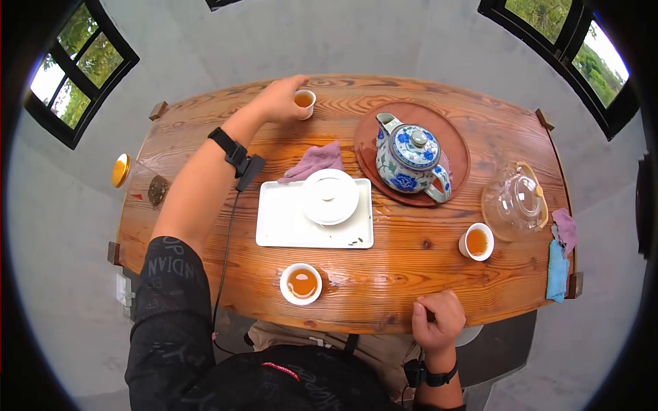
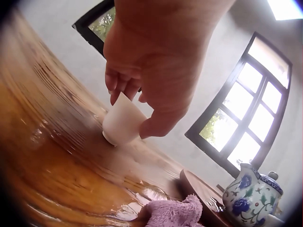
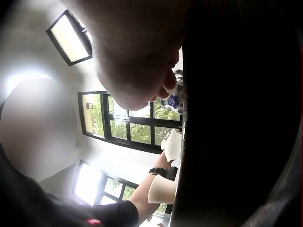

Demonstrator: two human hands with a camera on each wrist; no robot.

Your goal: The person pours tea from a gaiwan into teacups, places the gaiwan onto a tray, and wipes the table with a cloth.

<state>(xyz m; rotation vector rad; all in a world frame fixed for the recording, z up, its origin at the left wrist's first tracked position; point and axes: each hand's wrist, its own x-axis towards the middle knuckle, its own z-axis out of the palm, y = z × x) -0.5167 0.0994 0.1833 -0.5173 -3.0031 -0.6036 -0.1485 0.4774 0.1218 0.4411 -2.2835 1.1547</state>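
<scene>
Cup [image 1: 304,103] upright, mouth up, full of tea, at far edge of desk [image 1: 384,274], left of centre. Left hand [image 1: 279,100] pinches cup, fingers curled round its rim and wall. Purple cloth [image 1: 314,161] near, teapot [image 1: 410,156] right. Right hand [image 1: 439,320] fisted, holding nothing, on near desk edge.

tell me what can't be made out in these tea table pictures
- Left hand, left wrist view: the small cup's rim and contents are hidden by fingers.
- Right hand, right wrist view: mostly blurred, and the dark table edge blocks the tabletop.
- Lidded white bowl and blue-and-white teapot, head view: lids hide the contents.
- Small round thing at the table's left end, head view: too small to identify.
</scene>
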